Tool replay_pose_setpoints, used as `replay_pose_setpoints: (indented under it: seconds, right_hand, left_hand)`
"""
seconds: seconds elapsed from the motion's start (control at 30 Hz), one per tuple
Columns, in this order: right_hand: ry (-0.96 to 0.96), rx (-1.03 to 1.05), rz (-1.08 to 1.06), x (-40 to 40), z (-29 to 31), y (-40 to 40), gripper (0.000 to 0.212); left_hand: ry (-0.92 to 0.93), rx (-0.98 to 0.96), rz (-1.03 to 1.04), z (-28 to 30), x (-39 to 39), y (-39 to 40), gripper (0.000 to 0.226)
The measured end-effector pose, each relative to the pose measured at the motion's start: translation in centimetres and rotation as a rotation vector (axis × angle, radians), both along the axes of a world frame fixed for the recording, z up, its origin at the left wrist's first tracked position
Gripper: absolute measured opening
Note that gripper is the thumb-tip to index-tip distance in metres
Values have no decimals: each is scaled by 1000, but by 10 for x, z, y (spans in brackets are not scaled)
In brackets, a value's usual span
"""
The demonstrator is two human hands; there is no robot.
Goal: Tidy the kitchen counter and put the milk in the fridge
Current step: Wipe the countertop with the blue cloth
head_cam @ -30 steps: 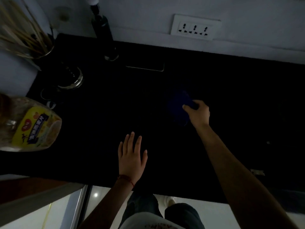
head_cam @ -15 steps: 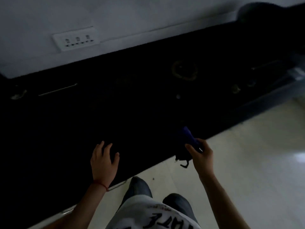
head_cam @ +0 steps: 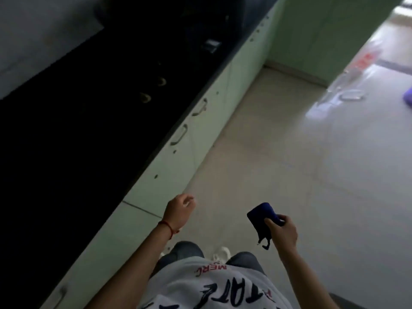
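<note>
My right hand (head_cam: 282,230) pinches a dark blue cloth (head_cam: 261,217) that hangs over the floor, clear of the counter. A loop dangles from the cloth's lower edge. My left hand (head_cam: 179,210), with a red string at the wrist, hovers in front of the cabinet fronts with its fingers loosely curled and nothing in it. The black counter (head_cam: 73,134) runs along the left, too dark to make out much. No milk and no fridge are in view.
Pale green cabinet doors (head_cam: 185,152) with metal handles (head_cam: 179,136) run below the counter. Two stove knobs (head_cam: 145,98) glint on the dark top. A pale tiled floor (head_cam: 289,152) opens to the right toward a bright doorway with a purple object (head_cam: 408,99).
The view has swung right, away from the counter. My right hand lifted the blue cloth off the counter and carried it over the floor. My left hand left the counter top.
</note>
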State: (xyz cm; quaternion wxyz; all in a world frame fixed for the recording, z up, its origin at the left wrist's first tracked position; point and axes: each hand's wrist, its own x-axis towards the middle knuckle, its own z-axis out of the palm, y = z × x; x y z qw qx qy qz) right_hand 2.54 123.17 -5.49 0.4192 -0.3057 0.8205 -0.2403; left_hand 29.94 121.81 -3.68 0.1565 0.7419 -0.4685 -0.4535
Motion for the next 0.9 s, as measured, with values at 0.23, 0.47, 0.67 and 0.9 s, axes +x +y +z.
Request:
replay_pose_setpoints:
  seconds: [0.23,0.47,0.67,0.9]
  right_hand:
    - [-9,70,-257,-104,-13,-20,44]
    - [-9,70,-282,-159,-25,-111,44]
    - [-8,127,-346,-208,-23,-190,41]
    - [10,143,-437,-279,-18,-280,45]
  left_hand:
    - [60,220,94,-41,-59,-51,26]
    - [79,365,199,-82,-92,-134,26]
    - [77,467,196,-89,-143,-233,26]
    - [102,378,-46,-68,-248,-397,27]
